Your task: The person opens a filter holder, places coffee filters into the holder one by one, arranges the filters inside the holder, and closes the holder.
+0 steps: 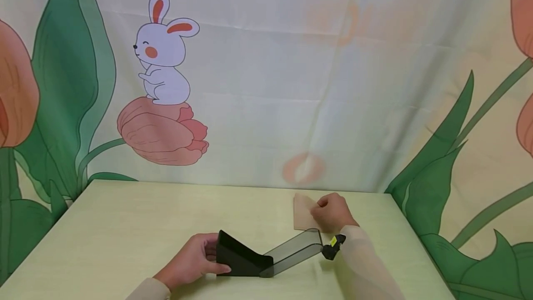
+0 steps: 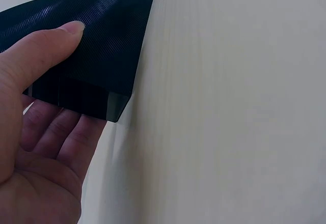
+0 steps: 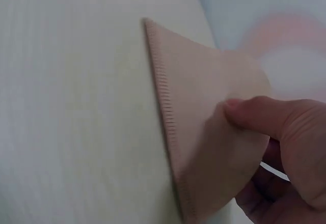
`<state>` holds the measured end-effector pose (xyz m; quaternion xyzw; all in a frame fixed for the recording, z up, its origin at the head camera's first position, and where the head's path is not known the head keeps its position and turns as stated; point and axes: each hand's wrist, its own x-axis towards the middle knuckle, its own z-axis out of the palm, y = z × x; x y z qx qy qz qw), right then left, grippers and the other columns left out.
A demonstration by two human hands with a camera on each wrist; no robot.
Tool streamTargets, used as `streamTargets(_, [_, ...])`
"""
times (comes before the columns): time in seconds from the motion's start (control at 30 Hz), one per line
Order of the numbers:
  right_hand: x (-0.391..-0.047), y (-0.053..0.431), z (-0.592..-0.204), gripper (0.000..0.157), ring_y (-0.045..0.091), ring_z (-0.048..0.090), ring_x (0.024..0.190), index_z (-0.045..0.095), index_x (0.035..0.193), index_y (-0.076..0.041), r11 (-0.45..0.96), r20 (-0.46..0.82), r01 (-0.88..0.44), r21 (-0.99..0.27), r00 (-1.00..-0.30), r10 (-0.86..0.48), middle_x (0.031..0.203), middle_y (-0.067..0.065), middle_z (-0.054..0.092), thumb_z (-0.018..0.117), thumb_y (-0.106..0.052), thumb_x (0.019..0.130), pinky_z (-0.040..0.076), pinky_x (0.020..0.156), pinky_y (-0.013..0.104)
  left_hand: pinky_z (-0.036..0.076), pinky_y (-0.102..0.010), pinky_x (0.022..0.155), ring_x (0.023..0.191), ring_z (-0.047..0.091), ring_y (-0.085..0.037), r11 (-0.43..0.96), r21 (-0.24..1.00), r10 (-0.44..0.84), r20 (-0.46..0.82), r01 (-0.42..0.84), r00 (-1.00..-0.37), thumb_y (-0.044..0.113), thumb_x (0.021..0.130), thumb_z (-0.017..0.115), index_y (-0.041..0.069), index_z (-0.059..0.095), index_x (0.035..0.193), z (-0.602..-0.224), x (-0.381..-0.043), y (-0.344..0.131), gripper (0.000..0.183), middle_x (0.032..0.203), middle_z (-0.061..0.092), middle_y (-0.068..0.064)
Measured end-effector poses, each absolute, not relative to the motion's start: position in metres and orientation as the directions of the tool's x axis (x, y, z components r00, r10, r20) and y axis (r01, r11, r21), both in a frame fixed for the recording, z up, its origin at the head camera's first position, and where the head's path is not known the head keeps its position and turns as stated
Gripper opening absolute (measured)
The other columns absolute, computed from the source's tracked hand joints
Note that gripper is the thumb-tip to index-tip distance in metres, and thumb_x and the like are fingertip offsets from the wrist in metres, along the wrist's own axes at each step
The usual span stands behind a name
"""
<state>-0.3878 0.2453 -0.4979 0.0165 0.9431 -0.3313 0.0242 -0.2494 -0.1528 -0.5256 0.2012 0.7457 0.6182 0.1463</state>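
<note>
My left hand (image 1: 193,258) grips a black wedge-shaped filter holder (image 1: 241,259) on the table, with the thumb on its near side. In the left wrist view, that thumb lies across the ribbed face of the holder (image 2: 102,51), the other fingers behind it. A clear smoky lid (image 1: 293,248) extends open from the holder's right end toward my right forearm. Farther back, my right hand (image 1: 333,211) pinches a light-brown paper coffee filter (image 1: 303,212). Crimping runs along one edge of the filter (image 3: 196,102) in the right wrist view; that edge is at the tabletop.
The pale wooden table (image 1: 133,216) ends at a fabric backdrop (image 1: 258,115) printed with a rabbit and tulips. A small black-and-yellow device (image 1: 333,246) sits at my right wrist, close to the lid's end.
</note>
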Motion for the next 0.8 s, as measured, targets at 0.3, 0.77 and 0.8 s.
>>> streamTargets(0.3, [-0.395, 0.262, -0.479, 0.020, 0.020, 0.062, 0.094, 0.080, 0.086, -0.010, 0.747, -0.020, -0.018, -0.664, -0.999, -0.042, 0.100, 0.004, 0.075, 0.087, -0.028, 0.080, 0.049, 0.079, 0.032, 0.060, -0.025, 0.083, 0.098, 0.075, -0.022, 0.140, 0.983, 0.491, 0.039, 0.123, -0.870, 0.014, 0.079, 0.090, 0.006, 0.070, 0.121, -0.526, -0.250, -0.152, 0.047, 0.114, 0.077, -0.011])
streamTargets(0.77, [-0.392, 0.261, -0.462, 0.019, 0.021, 0.059, 0.089, 0.073, 0.091, -0.011, 0.686, -0.030, -0.015, -0.728, -0.998, -0.054, 0.090, 0.003, 0.069, 0.087, -0.021, 0.083, 0.047, 0.075, 0.030, 0.060, -0.025, 0.082, 0.098, 0.074, -0.022, 0.135, 0.984, 0.490, 0.039, 0.120, -0.871, 0.015, 0.079, 0.090, 0.004, 0.069, 0.123, -0.528, -0.251, -0.152, 0.050, 0.114, 0.076, -0.012])
streamTargets(0.8, [-0.391, 0.261, -0.461, 0.020, 0.022, 0.058, 0.089, 0.072, 0.092, -0.011, 0.682, -0.034, -0.009, -0.731, -0.998, -0.050, 0.091, 0.004, 0.068, 0.087, -0.020, 0.083, 0.048, 0.075, 0.030, 0.060, -0.025, 0.082, 0.098, 0.074, -0.022, 0.135, 0.983, 0.490, 0.039, 0.121, -0.871, 0.015, 0.079, 0.090, 0.004, 0.069, 0.123, -0.528, -0.251, -0.152, 0.050, 0.114, 0.076, -0.012])
